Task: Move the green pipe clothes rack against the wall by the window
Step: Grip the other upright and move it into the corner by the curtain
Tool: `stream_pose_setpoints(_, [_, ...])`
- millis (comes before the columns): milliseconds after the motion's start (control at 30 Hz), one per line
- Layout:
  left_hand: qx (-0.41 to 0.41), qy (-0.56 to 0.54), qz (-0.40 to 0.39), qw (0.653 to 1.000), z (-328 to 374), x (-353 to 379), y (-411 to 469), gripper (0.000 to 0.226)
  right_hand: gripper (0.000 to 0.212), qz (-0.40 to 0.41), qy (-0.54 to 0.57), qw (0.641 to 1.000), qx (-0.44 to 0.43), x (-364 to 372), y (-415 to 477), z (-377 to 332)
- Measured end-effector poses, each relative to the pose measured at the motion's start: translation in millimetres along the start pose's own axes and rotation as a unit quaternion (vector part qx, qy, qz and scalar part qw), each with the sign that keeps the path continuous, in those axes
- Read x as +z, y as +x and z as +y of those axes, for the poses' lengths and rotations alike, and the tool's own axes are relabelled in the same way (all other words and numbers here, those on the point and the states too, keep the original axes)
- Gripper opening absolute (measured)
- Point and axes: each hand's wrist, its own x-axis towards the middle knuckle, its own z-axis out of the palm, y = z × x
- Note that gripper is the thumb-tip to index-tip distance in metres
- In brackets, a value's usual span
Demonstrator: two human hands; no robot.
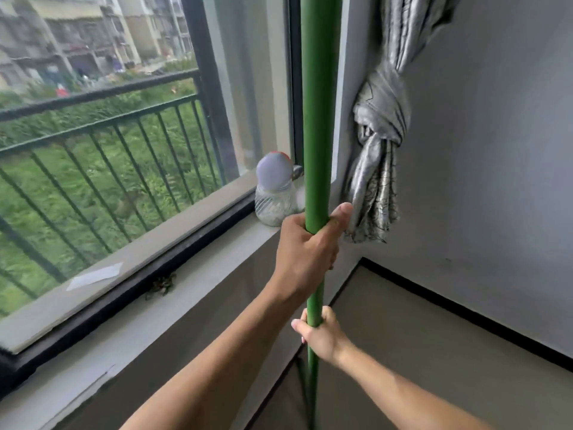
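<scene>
An upright green pipe of the clothes rack (pixel 317 119) runs from the top of the view down toward the floor, right in front of the window's right edge and the room corner. My left hand (pixel 307 252) is wrapped around the pipe at sill height, thumb on the right side. Lower down, my right hand (pixel 321 335) grips the same pipe. The rest of the rack and its foot are hidden or out of view.
A glass jar with a grey lid (pixel 274 193) stands on the window sill (pixel 186 293) just left of the pipe. A knotted grey curtain (pixel 379 135) hangs on the wall (pixel 496 150) to the right. Tiled floor (pixel 418 367) lies below.
</scene>
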Motion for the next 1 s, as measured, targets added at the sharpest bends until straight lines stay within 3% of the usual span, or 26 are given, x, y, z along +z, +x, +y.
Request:
stream_pose_setpoints(100, [-0.004, 0.006, -0.012, 1.0, -10, 17, 30, 0.047, 0.032, 0.013, 0.008, 1.0, 0.007, -22, 25, -1])
stream_pose_setpoints(300, [-0.01, -0.001, -0.064, 0.998, -33, 46, 94, 0.054, 0.026, 0.061, -0.004, 0.998, 0.024, -60, 81, 3])
stream_pose_setpoints(567, [-0.028, -0.033, -0.14, 0.989, -53, 84, 209, 0.04, 0.029, 0.155, -0.053, 0.985, 0.055, -118, 162, -22])
stream_pose_setpoints(667, [-0.029, -0.051, -0.148, 0.987, -58, 100, 242, 0.033, 0.034, 0.153, -0.091, 0.982, 0.064, -138, 180, -34])
stream_pose_setpoints(833, [-0.023, -0.074, -0.15, 0.986, -61, 125, 278, 0.035, 0.025, 0.203, -0.086, 0.974, 0.061, -160, 203, -36])
stream_pose_setpoints(1000, [-0.016, -0.077, -0.174, 0.982, -54, 168, 312, 0.035, 0.031, 0.214, -0.09, 0.972, 0.043, -205, 222, -42])
